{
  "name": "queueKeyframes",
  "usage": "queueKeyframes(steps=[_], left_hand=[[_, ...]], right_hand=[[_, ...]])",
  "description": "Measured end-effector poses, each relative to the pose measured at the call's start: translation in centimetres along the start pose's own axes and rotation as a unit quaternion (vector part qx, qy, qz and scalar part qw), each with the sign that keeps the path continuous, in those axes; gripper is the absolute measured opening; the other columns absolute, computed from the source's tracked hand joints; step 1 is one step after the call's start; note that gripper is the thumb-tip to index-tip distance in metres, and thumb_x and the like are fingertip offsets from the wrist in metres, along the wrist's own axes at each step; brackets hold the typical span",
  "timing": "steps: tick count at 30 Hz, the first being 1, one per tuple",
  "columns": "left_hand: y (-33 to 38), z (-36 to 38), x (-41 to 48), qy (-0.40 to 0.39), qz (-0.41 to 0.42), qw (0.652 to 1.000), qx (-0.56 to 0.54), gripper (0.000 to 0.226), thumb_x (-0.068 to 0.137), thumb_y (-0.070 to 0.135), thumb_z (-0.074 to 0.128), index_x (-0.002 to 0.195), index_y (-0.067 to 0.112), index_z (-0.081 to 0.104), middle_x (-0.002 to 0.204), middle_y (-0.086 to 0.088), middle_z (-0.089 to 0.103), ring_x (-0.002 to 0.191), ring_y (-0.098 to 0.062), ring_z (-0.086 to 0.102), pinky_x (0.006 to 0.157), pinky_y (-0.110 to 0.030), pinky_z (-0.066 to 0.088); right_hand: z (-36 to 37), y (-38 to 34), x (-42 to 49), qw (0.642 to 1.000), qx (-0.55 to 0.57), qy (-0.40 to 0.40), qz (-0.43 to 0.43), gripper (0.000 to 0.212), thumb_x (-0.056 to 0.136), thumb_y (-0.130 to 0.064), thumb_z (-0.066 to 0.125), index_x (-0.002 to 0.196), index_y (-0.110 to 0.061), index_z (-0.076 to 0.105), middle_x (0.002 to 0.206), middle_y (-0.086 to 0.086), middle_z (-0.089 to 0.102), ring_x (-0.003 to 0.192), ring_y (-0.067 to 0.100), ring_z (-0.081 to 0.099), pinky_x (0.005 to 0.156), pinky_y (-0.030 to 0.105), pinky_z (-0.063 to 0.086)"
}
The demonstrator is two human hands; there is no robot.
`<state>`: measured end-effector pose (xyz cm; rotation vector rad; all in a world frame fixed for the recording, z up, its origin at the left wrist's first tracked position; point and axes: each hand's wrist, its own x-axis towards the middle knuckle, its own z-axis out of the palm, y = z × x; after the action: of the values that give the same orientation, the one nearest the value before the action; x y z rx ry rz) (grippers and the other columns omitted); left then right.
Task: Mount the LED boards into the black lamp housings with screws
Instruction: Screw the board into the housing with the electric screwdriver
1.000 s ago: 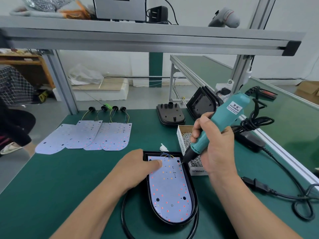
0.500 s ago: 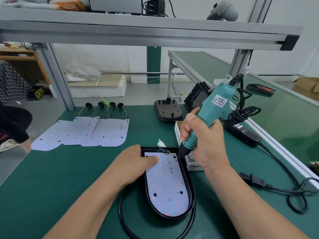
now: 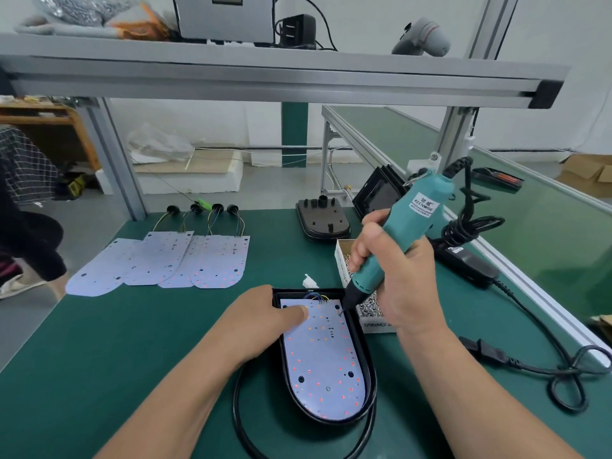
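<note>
On the green desk [image 3: 132, 359] our right hand [image 3: 404, 283] grips the teal electric screwdriver [image 3: 407, 220], now lowered onto the white LED board [image 3: 321, 366] at one o'clock; left fingers [image 3: 294, 314] pin it.

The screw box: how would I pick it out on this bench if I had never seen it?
On the green bench, find the black lamp housing holding a white LED board. Just right of its flat end, partly behind the right hand, sits the screw box: the only open white carton, filled with shiny metal pieces.
</note>
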<state>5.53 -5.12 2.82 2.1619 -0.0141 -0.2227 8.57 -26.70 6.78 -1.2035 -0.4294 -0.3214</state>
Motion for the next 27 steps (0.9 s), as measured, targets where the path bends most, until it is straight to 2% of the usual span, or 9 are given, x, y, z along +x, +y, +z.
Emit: queueKeyframes(steps=[3,6,9,11,13,15,17,18,27], left_hand=[[0.0,0.0,0.0,0.005,0.0,1.0,0.007,0.042,0.077,0.05,0.066,0.074,0.011,0.05,0.069,0.007,0.046,0.065,-0.015,0.042,0.07,-0.035,0.034],[-0.1,0.0,0.1,0.015,-0.006,1.0,0.021,0.045,0.074,0.054,0.065,0.076,0.01,0.052,0.07,0.007,0.048,0.066,-0.015,0.044,0.071,-0.035,0.036],[0.7,-0.3,-0.3,0.023,-0.011,0.999,0.022,0.062,0.077,0.077,0.059,0.081,0.016,0.06,0.07,0.014,0.055,0.064,-0.013,0.052,0.067,-0.033,0.041],[1.4,-1.0,-0.4,0.037,-0.071,0.992,-0.096,0.068,0.082,0.085,0.049,0.086,0.017,0.058,0.067,0.011,0.049,0.053,-0.012,0.042,0.055,-0.03,0.035],[1.2,-2.2,-0.1,0.075,-0.117,0.944,-0.298,0.044,0.101,0.054,0.052,0.107,0.011,0.061,0.069,0.003,0.047,0.049,-0.012,0.035,0.046,-0.024,0.028],[1.2,-3.6,-0.2,0.078,-0.097,0.874,-0.469,0.019,0.105,0.011,0.049,0.118,0.001,0.059,0.075,-0.004,0.055,0.053,-0.012,0.042,0.043,-0.022,0.033],[1.4,-4.2,-0.6,0.035,-0.067,0.821,-0.566,0.028,0.101,-0.009,0.04,0.122,-0.01,0.059,0.081,-0.011,0.061,0.056,-0.012,0.05,0.044,-0.02,0.04],[1.7,-4.2,-0.8,0.011,-0.061,0.811,-0.581,0.031,0.1,-0.012,0.038,0.123,-0.012,0.06,0.082,-0.013,0.062,0.057,-0.011,0.052,0.044,-0.018,0.041],[3.2,-2.0,-2.5,-0.1,0.004,0.879,-0.465,0.017,0.108,0.0,0.046,0.12,-0.002,0.057,0.092,-0.016,0.075,0.046,-0.009,0.045,0.041,-0.017,0.03]], right_hand=[[0.5,-0.6,-0.4,0.998,-0.045,-0.039,-0.024,0.006,0.089,-0.019,0.071,0.094,-0.019,0.067,0.064,0.008,0.058,0.058,0.031,0.054,0.063,0.043,0.047],[0.4,-1.8,-0.4,0.997,0.055,-0.047,-0.028,0.011,0.089,-0.013,0.068,0.099,-0.013,0.065,0.066,0.01,0.053,0.059,0.028,0.052,0.062,0.039,0.046],[0.0,-2.1,-0.1,0.989,0.147,0.003,-0.007,0.005,0.097,-0.017,0.064,0.101,-0.015,0.061,0.072,0.006,0.047,0.064,0.021,0.05,0.061,0.033,0.046],[-0.1,-1.6,0.0,0.98,0.185,0.065,0.028,0.005,0.101,-0.019,0.062,0.098,-0.016,0.059,0.073,0.003,0.047,0.065,0.017,0.048,0.06,0.029,0.046],[-0.3,-1.1,0.1,0.968,0.218,0.112,0.057,0.009,0.104,-0.02,0.059,0.096,-0.016,0.058,0.074,0.001,0.047,0.066,0.015,0.046,0.06,0.026,0.045],[-0.4,-0.7,0.3,0.955,0.251,0.138,0.074,0.01,0.104,-0.021,0.059,0.096,-0.015,0.059,0.075,0.0,0.047,0.066,0.014,0.045,0.06,0.025,0.046],[-0.6,-0.6,0.4,0.95,0.266,0.143,0.079,0.01,0.103,-0.021,0.059,0.096,-0.014,0.06,0.076,0.0,0.048,0.067,0.014,0.046,0.061,0.025,0.046],[-0.6,-0.6,0.4,0.949,0.271,0.14,0.079,0.01,0.103,-0.021,0.059,0.096,-0.014,0.06,0.076,0.0,0.048,0.067,0.014,0.046,0.061,0.025,0.046],[0.1,-1.7,0.1,0.943,0.308,0.111,0.065,0.01,0.102,-0.023,0.059,0.096,-0.015,0.06,0.077,-0.001,0.047,0.067,0.013,0.046,0.061,0.024,0.047]])
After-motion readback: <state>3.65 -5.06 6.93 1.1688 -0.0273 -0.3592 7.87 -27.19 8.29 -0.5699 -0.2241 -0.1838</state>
